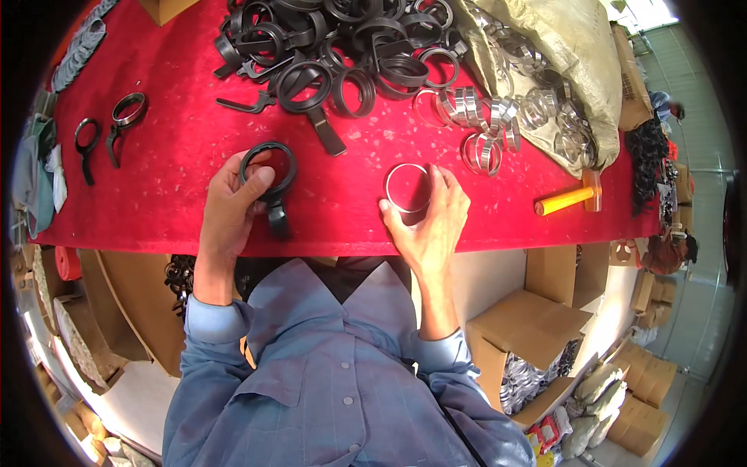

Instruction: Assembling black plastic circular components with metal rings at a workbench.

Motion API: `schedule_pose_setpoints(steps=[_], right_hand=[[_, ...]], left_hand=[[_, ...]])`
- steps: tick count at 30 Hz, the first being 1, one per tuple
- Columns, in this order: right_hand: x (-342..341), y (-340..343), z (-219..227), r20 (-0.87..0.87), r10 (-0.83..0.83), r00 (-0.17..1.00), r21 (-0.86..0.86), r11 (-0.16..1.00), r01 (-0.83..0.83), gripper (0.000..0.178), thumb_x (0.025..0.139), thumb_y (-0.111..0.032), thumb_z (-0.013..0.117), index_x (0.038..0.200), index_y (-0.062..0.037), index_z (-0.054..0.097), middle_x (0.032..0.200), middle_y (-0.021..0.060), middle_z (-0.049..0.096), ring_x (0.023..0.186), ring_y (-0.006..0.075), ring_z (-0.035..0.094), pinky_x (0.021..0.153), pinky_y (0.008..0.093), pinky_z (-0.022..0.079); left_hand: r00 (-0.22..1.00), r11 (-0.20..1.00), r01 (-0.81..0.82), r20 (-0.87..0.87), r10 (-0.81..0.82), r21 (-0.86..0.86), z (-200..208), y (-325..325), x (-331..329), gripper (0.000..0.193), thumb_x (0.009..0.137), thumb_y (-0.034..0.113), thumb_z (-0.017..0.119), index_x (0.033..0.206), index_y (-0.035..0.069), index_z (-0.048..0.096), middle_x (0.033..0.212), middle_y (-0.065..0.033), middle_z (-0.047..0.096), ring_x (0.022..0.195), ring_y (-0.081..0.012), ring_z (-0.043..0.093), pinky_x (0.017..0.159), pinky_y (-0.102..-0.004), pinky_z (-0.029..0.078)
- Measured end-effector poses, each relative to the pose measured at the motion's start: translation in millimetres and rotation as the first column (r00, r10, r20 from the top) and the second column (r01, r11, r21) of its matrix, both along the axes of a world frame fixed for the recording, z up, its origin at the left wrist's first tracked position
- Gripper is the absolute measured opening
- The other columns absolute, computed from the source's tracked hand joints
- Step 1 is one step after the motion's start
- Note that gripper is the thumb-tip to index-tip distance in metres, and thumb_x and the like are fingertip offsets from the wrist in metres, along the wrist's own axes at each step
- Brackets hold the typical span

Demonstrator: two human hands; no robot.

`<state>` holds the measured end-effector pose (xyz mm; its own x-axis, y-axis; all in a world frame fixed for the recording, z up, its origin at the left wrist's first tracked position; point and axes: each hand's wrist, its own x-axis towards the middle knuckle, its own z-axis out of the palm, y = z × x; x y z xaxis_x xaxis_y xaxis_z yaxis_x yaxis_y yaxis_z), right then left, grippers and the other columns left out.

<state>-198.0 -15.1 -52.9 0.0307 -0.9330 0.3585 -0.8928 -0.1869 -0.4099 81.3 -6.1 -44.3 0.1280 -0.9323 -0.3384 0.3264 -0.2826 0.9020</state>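
My left hand (227,201) is closed on a black plastic ring with a short handle (282,185), its thumb across the ring's edge and the handle hanging down. In my right hand (433,220) a thin silver metal ring (388,189) is held between thumb and fingers, tilted a little above the red tabletop (334,218). The two rings are apart. Beyond them lies a big heap of black handled rings (354,93). Loose silver metal rings (484,154) lie to the right, spilling from a pale woven sack (568,47).
A hammer with a yellow handle (564,202) lies at the right near the table edge. Two handled rings, one with a shiny band (128,109), sit at the left. Open cardboard boxes (529,327) stand below the table on both sides. Another person (663,105) is far right.
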Motion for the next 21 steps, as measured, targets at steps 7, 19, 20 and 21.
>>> schedule_pose_setpoints(steps=[7,19,20,21], right_hand=[[13,1,7,0.146,0.301,0.942,-0.314,0.917,-0.245,0.087,0.066,-0.004,0.082,0.142,0.0020,0.040,0.129,0.0223,0.056,0.117,0.0409,0.053,0.100,0.0497,0.041],[20,12,45,0.039,0.531,0.846,-0.551,0.718,-0.426,0.097,0.069,0.001,0.078,0.151,-0.0069,0.027,0.128,0.0131,0.061,0.109,0.0323,0.052,0.093,0.0418,0.043],[19,13,48,0.002,0.531,0.848,-0.544,0.712,-0.445,0.100,0.068,0.001,0.078,0.152,-0.0063,0.025,0.128,0.0141,0.061,0.109,0.0325,0.053,0.093,0.0419,0.044],[17,13,49,0.001,0.533,0.846,-0.543,0.711,-0.447,0.100,0.068,0.001,0.078,0.152,-0.0063,0.025,0.128,0.0141,0.061,0.109,0.0325,0.053,0.093,0.0419,0.044]], left_hand=[[0.996,0.989,0.075,-0.036,-0.080,-0.127,-6,4,-13,0.023,0.098,0.022,0.065,0.110,0.004,0.057,0.096,-0.0021,0.066,0.085,-0.0096,0.063,0.070,-0.0216,0.049],[0.954,0.940,0.251,-0.103,-0.280,-0.233,12,18,-47,0.035,0.106,0.041,0.046,0.106,0.006,0.048,0.082,-0.0109,0.066,0.068,-0.0165,0.067,0.064,-0.0258,0.052],[0.954,0.940,0.250,-0.104,-0.280,-0.234,12,19,-50,0.035,0.106,0.041,0.046,0.106,0.006,0.048,0.082,-0.0109,0.066,0.068,-0.0165,0.067,0.064,-0.0258,0.052],[0.945,0.933,0.261,-0.130,-0.299,-0.247,13,21,-53,0.035,0.106,0.041,0.046,0.106,0.006,0.048,0.082,-0.0106,0.066,0.067,-0.0161,0.067,0.063,-0.0254,0.051]])
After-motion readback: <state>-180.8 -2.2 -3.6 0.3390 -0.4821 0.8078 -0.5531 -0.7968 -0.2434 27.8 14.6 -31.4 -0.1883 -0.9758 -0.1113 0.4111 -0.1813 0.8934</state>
